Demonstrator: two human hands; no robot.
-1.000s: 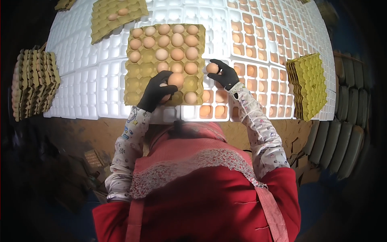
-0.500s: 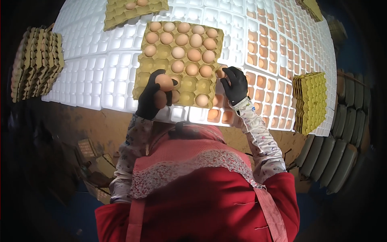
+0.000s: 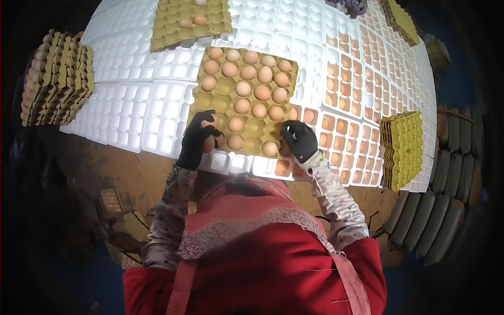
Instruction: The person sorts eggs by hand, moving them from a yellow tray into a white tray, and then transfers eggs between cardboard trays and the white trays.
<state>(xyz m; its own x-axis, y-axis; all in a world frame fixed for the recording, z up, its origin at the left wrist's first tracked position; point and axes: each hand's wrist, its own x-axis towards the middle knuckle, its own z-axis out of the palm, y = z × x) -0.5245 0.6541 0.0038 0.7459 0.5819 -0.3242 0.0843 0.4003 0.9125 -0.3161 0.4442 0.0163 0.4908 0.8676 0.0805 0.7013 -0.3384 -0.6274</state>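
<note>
A yellowish pulp egg tray [image 3: 223, 102] rests on the white plastic trays in front of me, with brown eggs [image 3: 262, 93] in many of its cups. My left hand [image 3: 195, 140], black-gloved, curls at its near left corner around an egg [image 3: 210, 122]; a second egg [image 3: 208, 145] shows lower against the palm. My right hand [image 3: 300, 140], also in a black glove, is at the tray's right edge with bent fingers. Whatever its fingertips hold, if anything, is hidden. Just beyond this hand, eggs [image 3: 295, 113] sit in a white tray's pockets.
White pocketed trays [image 3: 121, 113] cover the table; those on the right hold eggs. Another pulp tray [image 3: 176, 26] with a few eggs lies at the far left. Pulp trays are stacked left [image 3: 58, 79] and right [image 3: 401, 149]. Another person's gloved hand [image 3: 355, 6] shows at the far edge.
The egg my right hand held now sits in a white pocket, and that hand has moved nearer me. My left hand has lowered with its eggs. The whole view has shifted.
</note>
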